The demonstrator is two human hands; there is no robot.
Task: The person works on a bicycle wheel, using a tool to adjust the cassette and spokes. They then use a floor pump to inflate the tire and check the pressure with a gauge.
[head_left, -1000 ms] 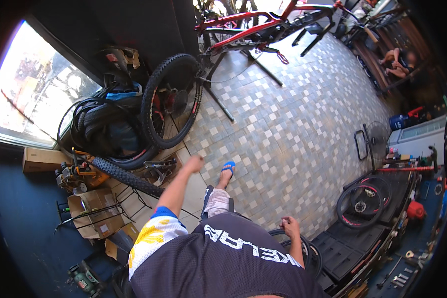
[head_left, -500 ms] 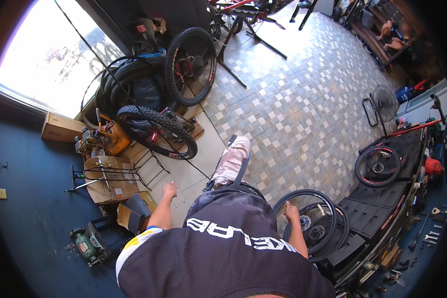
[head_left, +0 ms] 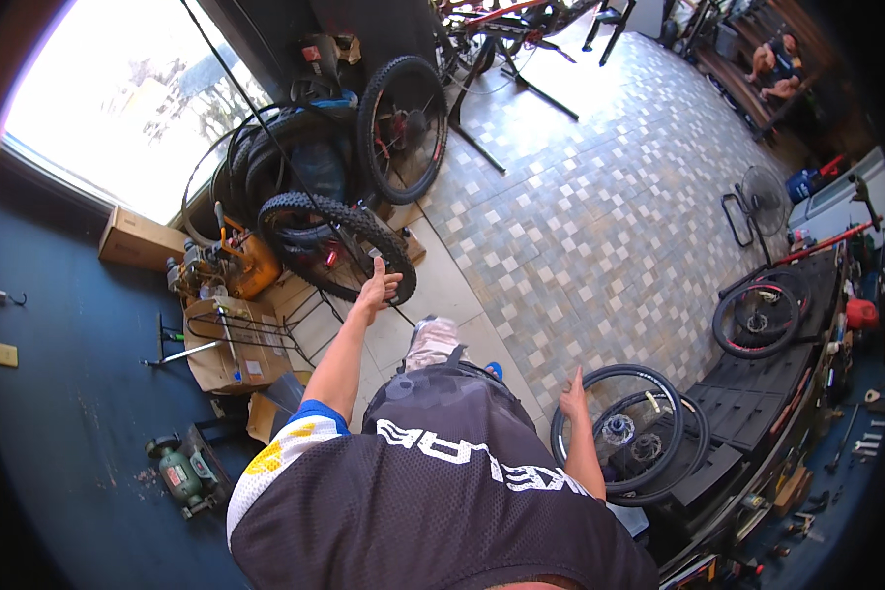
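Note:
My left hand (head_left: 376, 290) is stretched forward with its fingers apart and holds nothing. In the picture it overlaps the lower edge of a bicycle wheel with a knobby black tyre (head_left: 310, 202), which leans in the heap by the window; whether it touches the tyre I cannot tell. My right hand (head_left: 573, 395) hangs beside my right hip, a finger extended, with nothing visible in it. Just right of it are a bicycle wheel with a thin black tyre (head_left: 677, 433) and a second wheel (head_left: 705, 447), both with disc rotors.
Another wheel (head_left: 401, 128) stands behind, near a bike on a stand (head_left: 477, 147). An orange compressor (head_left: 251, 265) and cardboard boxes (head_left: 143, 236) line the left wall. At right are a black bench (head_left: 728, 403) and a fan (head_left: 762, 197). A person (head_left: 779, 69) sits far right.
My left hand has reached forward toward the knobby-tyred wheel, its fingers opening out. My right hand has shifted slightly forward beside the thin-tyred wheels. The view has moved a little as I step.

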